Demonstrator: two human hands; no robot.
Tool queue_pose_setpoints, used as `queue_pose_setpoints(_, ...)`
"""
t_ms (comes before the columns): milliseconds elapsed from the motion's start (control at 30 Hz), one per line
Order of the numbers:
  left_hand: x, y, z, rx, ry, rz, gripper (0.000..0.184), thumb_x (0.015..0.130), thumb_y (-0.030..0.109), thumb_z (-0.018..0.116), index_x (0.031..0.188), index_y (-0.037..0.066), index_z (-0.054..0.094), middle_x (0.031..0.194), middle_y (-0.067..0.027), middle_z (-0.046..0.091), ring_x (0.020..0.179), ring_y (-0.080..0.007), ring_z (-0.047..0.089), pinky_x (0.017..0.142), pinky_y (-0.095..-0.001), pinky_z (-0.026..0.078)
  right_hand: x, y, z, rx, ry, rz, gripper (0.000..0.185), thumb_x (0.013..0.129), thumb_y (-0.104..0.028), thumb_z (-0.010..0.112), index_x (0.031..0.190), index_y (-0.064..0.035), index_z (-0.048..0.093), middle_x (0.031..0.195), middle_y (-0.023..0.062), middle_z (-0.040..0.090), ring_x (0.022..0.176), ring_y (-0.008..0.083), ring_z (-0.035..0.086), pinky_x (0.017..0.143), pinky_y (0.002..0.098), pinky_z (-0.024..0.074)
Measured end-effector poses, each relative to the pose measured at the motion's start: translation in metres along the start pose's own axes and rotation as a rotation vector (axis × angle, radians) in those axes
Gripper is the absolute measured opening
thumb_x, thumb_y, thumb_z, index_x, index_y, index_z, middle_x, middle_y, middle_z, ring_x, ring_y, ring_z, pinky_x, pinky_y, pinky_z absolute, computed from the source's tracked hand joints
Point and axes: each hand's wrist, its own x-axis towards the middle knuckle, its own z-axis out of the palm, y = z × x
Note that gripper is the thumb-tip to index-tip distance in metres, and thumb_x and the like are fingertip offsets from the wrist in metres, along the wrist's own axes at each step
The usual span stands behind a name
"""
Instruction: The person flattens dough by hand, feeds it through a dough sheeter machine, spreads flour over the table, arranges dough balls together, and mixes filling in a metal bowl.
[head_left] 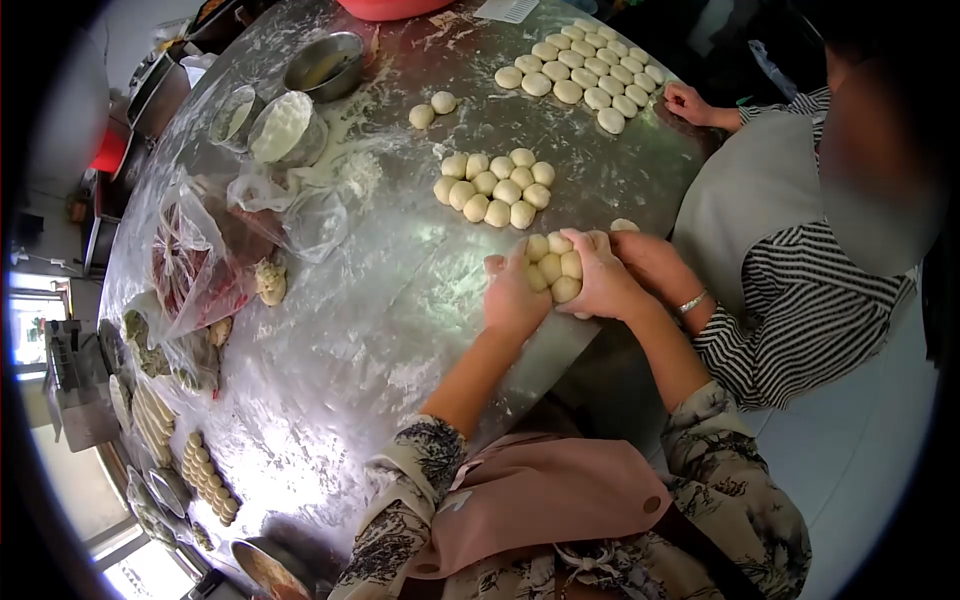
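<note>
My left hand and my right hand press in from both sides on a tight cluster of round dough balls. Both hands are closed around the cluster near the table's edge; whether it is lifted off the surface I cannot tell. Just beyond it lies another group of dough balls, packed close together. Two dough balls sit farther back. A co-worker's hand with a bracelet is right beside my right hand, next to a pale piece of dough.
Rows of flattened dough pieces lie at the back right by a co-worker's other hand. Metal bowl, flour container and plastic bags stand on the floured table. More dough pieces line the left.
</note>
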Motion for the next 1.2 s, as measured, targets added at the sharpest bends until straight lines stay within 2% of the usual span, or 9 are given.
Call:
queue_pose_setpoints(200,0.042,-0.020,0.003,-0.028,0.176,-0.025,0.085,0.070,0.012,0.072,0.146,0.020,0.036,0.122,-0.0209,0.045,0.111,-0.0403,0.053,0.090,-0.0454,0.050,0.071,0.021,0.020,0.001,-0.137,0.071,0.111,0.049,-0.019,0.091,0.144,-0.0209,0.033,0.142,0.0216,0.030,0.112,0.0441,0.055,0.095,0.0450,0.0494)
queue_pose_setpoints(467,0.065,-0.052,-0.003,-0.074,0.202,0.202,0.108,0.062,0.024,0.085,0.150,0.005,0.025,0.124,-0.0259,0.047,0.116,-0.0434,0.048,0.095,-0.0462,0.048,0.075,0.003,0.017,-0.162,-0.153,0.165,0.119,0.046,-0.023,0.094,0.146,-0.0207,0.029,0.153,0.0232,0.023,0.130,0.0438,0.043,0.101,0.0459,0.0460)
queue_pose_setpoints(567,0.055,-0.066,0.010,-0.099,0.344,0.266,0.122,0.054,0.033,0.088,0.152,0.007,0.020,0.144,-0.0271,0.038,0.131,-0.0492,0.035,0.111,-0.0545,0.031,0.065,0.017,0.029,-0.232,-0.057,-0.033,0.118,0.045,-0.022,0.092,0.145,-0.0131,0.031,0.145,0.0231,0.035,0.134,0.0464,0.031,0.112,0.0521,0.0298)
queue_pose_setpoints(633,0.026,-0.047,-0.028,-0.102,0.081,-0.030,0.128,0.054,0.020,0.088,0.156,0.016,0.010,0.150,-0.0318,0.023,0.135,-0.0526,0.028,0.111,-0.0535,0.032,0.052,0.009,0.029,-0.267,-0.058,-0.056,0.118,0.046,-0.013,0.090,0.147,-0.0157,0.029,0.146,0.0236,0.035,0.136,0.0445,0.028,0.114,0.0513,0.0282)
queue_pose_setpoints(700,0.010,-0.065,-0.046,-0.146,0.035,0.030,0.128,0.054,0.016,0.087,0.156,0.016,0.009,0.151,-0.0340,0.017,0.135,-0.0527,0.028,0.110,-0.0505,0.035,0.039,0.034,0.042,-0.269,-0.020,0.077,0.125,0.049,-0.012,0.089,0.152,-0.0148,0.020,0.149,0.0254,0.029,0.137,0.0455,0.026,0.114,0.0505,0.0273)
queue_pose_setpoints(767,-0.011,-0.094,-0.052,-0.199,0.195,0.061,0.126,0.055,0.016,0.086,0.155,0.016,0.010,0.151,-0.0329,0.019,0.133,-0.0519,0.031,0.109,-0.0484,0.036,0.031,0.030,0.045,-0.334,0.079,0.175,0.124,0.053,-0.013,0.090,0.153,-0.0153,0.017,0.153,0.0307,0.016,0.139,0.0470,0.023,0.114,0.0493,0.0275)
queue_pose_setpoints(900,-0.059,-0.174,-0.117,-0.331,0.440,-0.023,0.116,0.060,0.016,0.083,0.154,0.014,0.015,0.149,-0.0303,0.024,0.130,-0.0476,0.037,0.109,-0.0457,0.038,0.050,-0.046,0.053,-0.534,0.191,0.055,0.117,0.058,-0.019,0.088,0.153,-0.0124,0.019,0.152,0.0293,0.020,0.140,0.0451,0.025,0.114,0.0472,0.0281)
queue_pose_setpoints(1033,-0.154,-0.273,-0.198,-0.356,0.974,-0.140,0.085,0.073,0.021,0.079,0.144,0.007,0.034,0.140,-0.0249,0.040,0.127,-0.0454,0.041,0.107,-0.0471,0.038,0.079,-0.169,0.102,-0.356,0.029,-0.255,0.106,0.062,-0.015,0.086,0.150,-0.0098,0.028,0.152,0.0241,0.028,0.140,0.0406,0.028,0.113,0.0454,0.0294)
queue_pose_setpoints(1200,-0.288,-0.398,-0.289,-0.038,1.386,-0.578,0.087,0.071,0.024,0.081,0.143,0.005,0.035,0.139,-0.0277,0.041,0.134,-0.0433,0.035,0.110,-0.0482,0.033,0.080,-0.360,0.233,-0.290,-0.363,-0.680,0.104,0.061,-0.014,0.087,0.148,-0.0099,0.031,0.153,0.0209,0.029,0.141,0.0376,0.030,0.113,0.0443,0.0310)
